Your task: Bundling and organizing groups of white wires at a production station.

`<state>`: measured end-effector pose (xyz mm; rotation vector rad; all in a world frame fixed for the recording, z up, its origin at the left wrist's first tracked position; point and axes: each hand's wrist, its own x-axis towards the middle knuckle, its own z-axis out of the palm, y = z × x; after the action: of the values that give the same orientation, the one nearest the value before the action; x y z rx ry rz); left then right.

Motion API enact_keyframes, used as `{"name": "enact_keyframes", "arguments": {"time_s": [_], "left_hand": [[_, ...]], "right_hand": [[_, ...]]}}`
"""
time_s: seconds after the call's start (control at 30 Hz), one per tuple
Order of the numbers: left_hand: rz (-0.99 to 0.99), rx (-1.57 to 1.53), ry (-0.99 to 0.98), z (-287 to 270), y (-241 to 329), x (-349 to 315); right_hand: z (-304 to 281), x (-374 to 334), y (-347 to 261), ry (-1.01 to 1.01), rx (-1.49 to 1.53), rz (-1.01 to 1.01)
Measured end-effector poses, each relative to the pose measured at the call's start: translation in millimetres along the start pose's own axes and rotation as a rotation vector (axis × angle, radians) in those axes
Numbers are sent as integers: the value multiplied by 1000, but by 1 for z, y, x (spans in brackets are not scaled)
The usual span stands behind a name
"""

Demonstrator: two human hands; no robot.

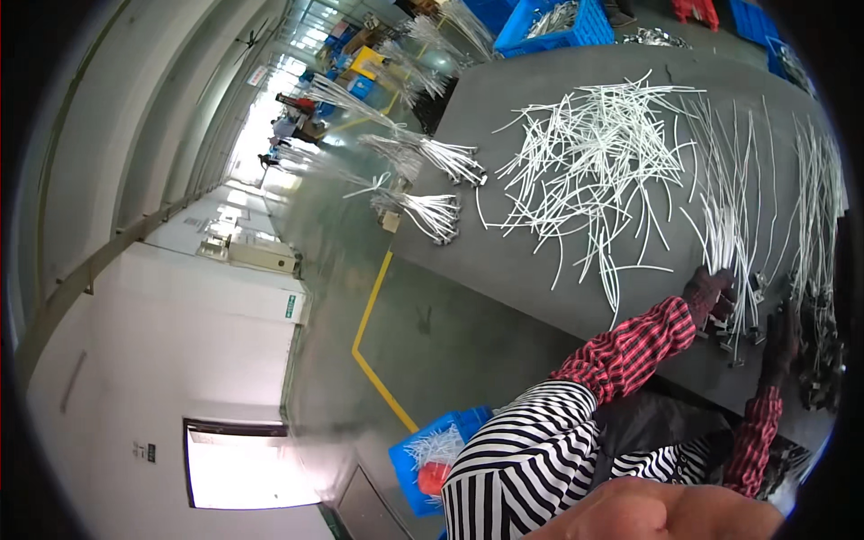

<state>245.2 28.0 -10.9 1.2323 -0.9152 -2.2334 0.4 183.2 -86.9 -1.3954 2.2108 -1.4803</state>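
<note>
My left hand (709,293), in a dark glove, is closed around a bunch of thin white tubes (719,236) that fan out away from me. Beside and below that hand, small metal end pieces (736,344) on thin strands lie on the grey table (504,238). My right hand (781,342), also in a dark glove, is close to these ends and to a long bundle of wire-like strands (814,216) with dark ends at the right. Its fingers are too dark to make out. A loose heap of white tubes (603,148) covers the table's middle.
Tied bundles of strands (432,216) stick out past the table's left edge. A blue crate (556,29) with metal parts stands at the far side. Down left, a blue bin (407,468) holds white pieces and something red. A yellow line (367,324) marks the floor.
</note>
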Motion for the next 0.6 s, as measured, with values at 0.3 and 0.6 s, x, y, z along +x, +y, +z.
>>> {"name": "enact_keyframes", "arguments": {"time_s": [0.3, 0.6], "left_hand": [[88, -7, -172, 62, 6, -20], [778, 1162, -128, 84, -47, -13]], "right_hand": [[-27, -5, -138, 92, -421, -430], [-73, -24, -197, -182, -363, -644]]}}
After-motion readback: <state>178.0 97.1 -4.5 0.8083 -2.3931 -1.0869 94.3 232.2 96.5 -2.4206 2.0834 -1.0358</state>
